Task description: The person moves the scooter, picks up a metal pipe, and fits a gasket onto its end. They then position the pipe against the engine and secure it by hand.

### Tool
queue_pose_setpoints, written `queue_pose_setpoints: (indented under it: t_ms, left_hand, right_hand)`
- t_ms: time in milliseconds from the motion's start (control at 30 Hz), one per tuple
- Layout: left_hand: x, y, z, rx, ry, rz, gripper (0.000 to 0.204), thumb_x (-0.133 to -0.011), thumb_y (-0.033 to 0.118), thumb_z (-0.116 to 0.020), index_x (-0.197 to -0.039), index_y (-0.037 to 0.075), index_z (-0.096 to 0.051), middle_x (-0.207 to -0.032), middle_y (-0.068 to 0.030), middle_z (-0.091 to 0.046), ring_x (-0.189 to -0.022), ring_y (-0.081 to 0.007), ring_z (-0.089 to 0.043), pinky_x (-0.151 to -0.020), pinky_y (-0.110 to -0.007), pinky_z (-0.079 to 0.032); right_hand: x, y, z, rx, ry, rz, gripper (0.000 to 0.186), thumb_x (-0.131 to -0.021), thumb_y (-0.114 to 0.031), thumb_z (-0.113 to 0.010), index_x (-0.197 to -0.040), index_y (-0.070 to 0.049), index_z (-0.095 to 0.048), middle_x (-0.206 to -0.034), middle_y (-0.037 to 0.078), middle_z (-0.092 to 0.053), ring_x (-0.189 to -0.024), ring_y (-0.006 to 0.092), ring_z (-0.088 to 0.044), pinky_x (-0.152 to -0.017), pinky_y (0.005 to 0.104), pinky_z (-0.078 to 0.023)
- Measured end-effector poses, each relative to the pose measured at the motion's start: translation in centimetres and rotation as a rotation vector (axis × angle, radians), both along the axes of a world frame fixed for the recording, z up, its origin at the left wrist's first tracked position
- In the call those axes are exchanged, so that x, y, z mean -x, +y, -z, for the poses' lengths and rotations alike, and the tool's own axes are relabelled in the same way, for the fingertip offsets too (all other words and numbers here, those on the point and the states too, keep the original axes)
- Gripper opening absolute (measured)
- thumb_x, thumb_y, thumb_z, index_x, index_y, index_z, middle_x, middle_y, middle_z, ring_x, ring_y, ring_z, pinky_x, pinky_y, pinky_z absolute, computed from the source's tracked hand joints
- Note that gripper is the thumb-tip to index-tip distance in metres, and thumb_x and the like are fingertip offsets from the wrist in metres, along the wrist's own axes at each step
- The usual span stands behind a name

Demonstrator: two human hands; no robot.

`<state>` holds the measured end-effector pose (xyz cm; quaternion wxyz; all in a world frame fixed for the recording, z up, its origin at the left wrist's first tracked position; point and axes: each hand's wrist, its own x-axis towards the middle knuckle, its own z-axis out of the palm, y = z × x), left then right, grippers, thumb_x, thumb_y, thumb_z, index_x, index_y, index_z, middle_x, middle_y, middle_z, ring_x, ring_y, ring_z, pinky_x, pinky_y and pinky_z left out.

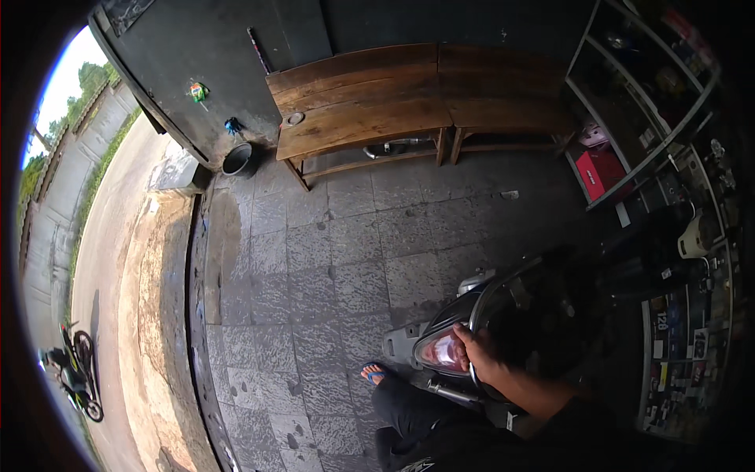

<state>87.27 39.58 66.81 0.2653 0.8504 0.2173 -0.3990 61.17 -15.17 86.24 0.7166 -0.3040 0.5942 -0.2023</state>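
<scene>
My right hand (pixel 485 355) reaches in from the lower right and is closed round the curved grab rail (pixel 474 313) at the tail of a dark motorcycle. Just left of my fingers sits its red and clear tail light (pixel 443 351). A grey rear mudguard (pixel 399 344) juts out beyond the light. Most of the motorcycle's seat and body is lost in shadow. My left hand does not show. Beside the motorcycle are my dark-clothed leg (pixel 417 411) and my foot in a blue flip-flop (pixel 373 373).
Wooden benches (pixel 370 130) line the dark back wall, near a black bucket (pixel 237 160). Shelving (pixel 657 130) with a red box (pixel 601 175) and a stocked display case (pixel 688 346) stand at right. Past a raised concrete edge (pixel 153 315), another motorcycle (pixel 76 374) is on the road.
</scene>
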Motion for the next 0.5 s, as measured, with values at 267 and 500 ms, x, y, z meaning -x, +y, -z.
queue_pose_setpoints:
  t_ms: [267,500]
  left_hand:
    - [-25.0,-25.8,-2.5,0.086,-0.053,0.299,0.019,-0.083,0.016,-0.059,-0.089,-0.002,-0.062,-0.068,-0.0164,-0.064,-0.049,-0.0251,-0.06,-0.046,-0.038,-0.048]
    - [-42.4,-47.5,0.4,0.25,-0.1,0.551,0.02,-0.081,0.011,-0.057,-0.089,-0.006,-0.06,-0.068,-0.0213,-0.065,-0.047,-0.0232,-0.061,-0.04,-0.036,-0.047]
  right_hand:
    - [-2.6,0.6,1.0,0.119,0.743,-0.175,0.052,-0.092,-0.047,-0.06,-0.07,0.0,-0.065,-0.056,0.014,-0.059,-0.049,0.0267,-0.06,-0.051,0.0423,-0.046]
    - [-3.9,0.5,-1.0,0.292,0.914,0.008,0.042,-0.09,-0.047,-0.06,-0.101,-0.007,-0.066,-0.075,0.018,-0.068,-0.073,0.0396,-0.067,-0.064,0.0466,-0.051]
